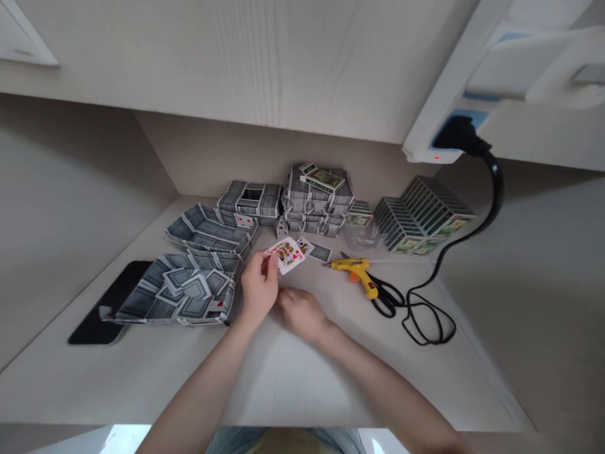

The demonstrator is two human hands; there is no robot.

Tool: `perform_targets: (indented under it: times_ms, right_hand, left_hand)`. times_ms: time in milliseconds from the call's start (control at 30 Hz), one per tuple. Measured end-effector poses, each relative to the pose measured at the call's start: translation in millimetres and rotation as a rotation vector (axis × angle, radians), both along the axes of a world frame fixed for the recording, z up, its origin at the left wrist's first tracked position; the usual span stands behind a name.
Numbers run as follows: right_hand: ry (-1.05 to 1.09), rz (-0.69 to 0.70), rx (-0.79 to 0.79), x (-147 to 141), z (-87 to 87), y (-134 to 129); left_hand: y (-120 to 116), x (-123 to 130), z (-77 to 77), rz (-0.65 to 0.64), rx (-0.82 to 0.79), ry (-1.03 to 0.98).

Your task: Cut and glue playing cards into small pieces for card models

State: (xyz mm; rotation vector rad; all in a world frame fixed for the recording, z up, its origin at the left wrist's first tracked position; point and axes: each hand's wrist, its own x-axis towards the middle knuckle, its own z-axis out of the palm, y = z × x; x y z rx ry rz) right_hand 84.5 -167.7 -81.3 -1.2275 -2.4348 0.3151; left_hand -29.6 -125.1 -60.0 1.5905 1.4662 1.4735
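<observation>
Over the white counter (142, 378), left hand (258, 291) pinching a tilted red face card (285, 255) between thumb and fingers; right hand (302, 313) loosely curled just below, nothing visible in its grip, near a yellow glue gun (355, 275).

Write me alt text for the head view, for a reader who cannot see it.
A person's left hand holds a red face card above a white counter, the right hand close by. Boxes built from playing cards stand ahead, beside a yellow glue gun and black-handled scissors.
</observation>
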Motion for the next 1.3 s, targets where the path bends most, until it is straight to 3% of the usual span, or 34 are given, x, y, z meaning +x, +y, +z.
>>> perform_targets:
  times_ms: [100,200,467,833,1300]
  right_hand:
    - [0.470,-0.186,-0.084,14.8,2.4,0.8]
    - [0.840,-0.246,-0.208,29.5,10.7,0.6]
    - [1.306,-0.333,-0.445,37.6,25.5,2.5]
    - [1.470,-0.278,-0.637,42.1,22.8,6.8]
    - [1.477,-0.298,-0.612,43.1,22.1,7.3]
  left_hand:
    - [3.4,-1.2,-4.3,-0.020,-0.014,0.027]
    - [7.4,-1.6,-10.4,-0.033,-0.017,0.044]
    - [13.0,0.8,-21.6,-0.044,-0.061,0.034]
    - [8.7,3.8,-17.0,-0.094,-0.074,0.032]
    - [9.9,2.1,-17.0,-0.091,-0.047,0.025]
